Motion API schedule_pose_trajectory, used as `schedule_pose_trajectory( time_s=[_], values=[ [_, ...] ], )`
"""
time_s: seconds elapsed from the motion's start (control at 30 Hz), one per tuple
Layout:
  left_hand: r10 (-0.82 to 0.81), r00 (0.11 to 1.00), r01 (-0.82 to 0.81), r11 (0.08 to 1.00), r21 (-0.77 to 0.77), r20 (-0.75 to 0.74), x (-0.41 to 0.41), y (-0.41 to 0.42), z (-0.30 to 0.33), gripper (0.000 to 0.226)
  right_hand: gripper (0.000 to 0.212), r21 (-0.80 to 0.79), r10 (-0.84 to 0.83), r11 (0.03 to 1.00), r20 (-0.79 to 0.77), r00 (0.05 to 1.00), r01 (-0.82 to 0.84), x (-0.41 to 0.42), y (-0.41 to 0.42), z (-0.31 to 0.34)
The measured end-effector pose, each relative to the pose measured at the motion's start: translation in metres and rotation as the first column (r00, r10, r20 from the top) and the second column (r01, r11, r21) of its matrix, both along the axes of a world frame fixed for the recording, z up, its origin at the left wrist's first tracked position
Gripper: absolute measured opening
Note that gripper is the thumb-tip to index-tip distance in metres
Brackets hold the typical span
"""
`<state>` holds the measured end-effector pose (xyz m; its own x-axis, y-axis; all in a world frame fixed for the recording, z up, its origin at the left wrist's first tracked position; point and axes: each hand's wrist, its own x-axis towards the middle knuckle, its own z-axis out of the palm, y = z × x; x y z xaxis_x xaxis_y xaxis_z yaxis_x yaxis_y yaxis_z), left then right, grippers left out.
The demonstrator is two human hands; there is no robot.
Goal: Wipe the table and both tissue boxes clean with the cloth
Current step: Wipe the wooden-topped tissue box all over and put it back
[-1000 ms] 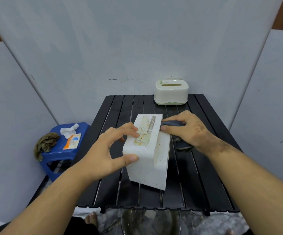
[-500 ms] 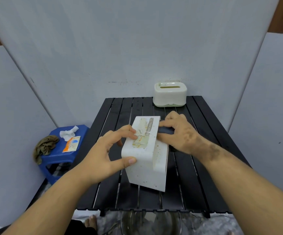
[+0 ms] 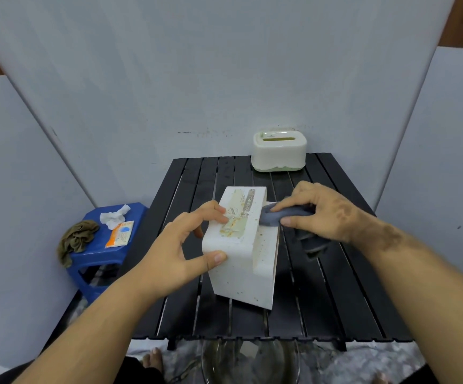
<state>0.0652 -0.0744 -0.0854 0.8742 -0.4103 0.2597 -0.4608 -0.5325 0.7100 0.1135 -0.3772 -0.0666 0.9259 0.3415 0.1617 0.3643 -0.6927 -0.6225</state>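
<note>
A white speckled tissue box (image 3: 241, 253) stands tilted on the black slatted table (image 3: 335, 300), its stained label side facing up. My left hand (image 3: 180, 245) grips the box's near left corner, thumb on the front and fingers on top. My right hand (image 3: 316, 212) holds a dark grey cloth (image 3: 273, 217) and presses it against the box's upper right edge; more of the cloth hangs below the hand. A second tissue box (image 3: 279, 151), cream with a green base, sits at the table's far edge.
A blue plastic stool (image 3: 100, 250) stands left of the table with an olive rag (image 3: 75, 239), crumpled tissue (image 3: 114, 216) and an orange packet (image 3: 119, 234) on it. Grey panels close in the back and sides. A clear bowl (image 3: 249, 361) sits below the table's near edge.
My right hand has slid the cloth a little along the box's right top edge toward me. The left hand keeps the same hold on the box.
</note>
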Motion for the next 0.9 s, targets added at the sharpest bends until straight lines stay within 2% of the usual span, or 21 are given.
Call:
schedule_pose_trajectory(
  time_s=[0.1,0.27,0.4,0.47,0.7,0.9],
  values=[
    [-0.003,1.000,0.003,1.000,-0.008,0.000,0.001,-0.001,0.000,0.051,0.028,0.101,-0.108,0.990,0.067,0.992,0.101,-0.002,0.020,-0.009],
    [0.003,1.000,-0.003,1.000,-0.002,0.005,0.001,0.001,-0.001,0.052,0.023,0.078,0.066,0.995,-0.038,0.997,-0.063,-0.014,0.015,-0.001],
    [-0.006,1.000,0.006,0.999,-0.038,-0.008,0.002,-0.001,-0.003,0.052,0.018,0.063,-0.162,0.985,0.056,0.985,0.158,-0.003,0.001,-0.001],
    [-0.013,1.000,0.012,0.999,-0.049,-0.014,0.003,-0.001,-0.004,0.053,0.019,0.070,-0.222,0.974,0.095,0.970,0.216,0.003,0.010,-0.006],
    [-0.019,0.999,0.017,0.997,-0.072,-0.027,0.003,-0.001,-0.006,0.055,0.025,0.167,-0.140,0.979,0.107,0.984,0.121,0.004,0.043,-0.015],
    [-0.017,1.000,0.016,0.996,-0.085,-0.016,0.003,-0.003,-0.005,0.056,0.019,0.413,-0.236,0.882,-0.029,0.971,0.226,0.013,0.050,-0.025]
  ],
)
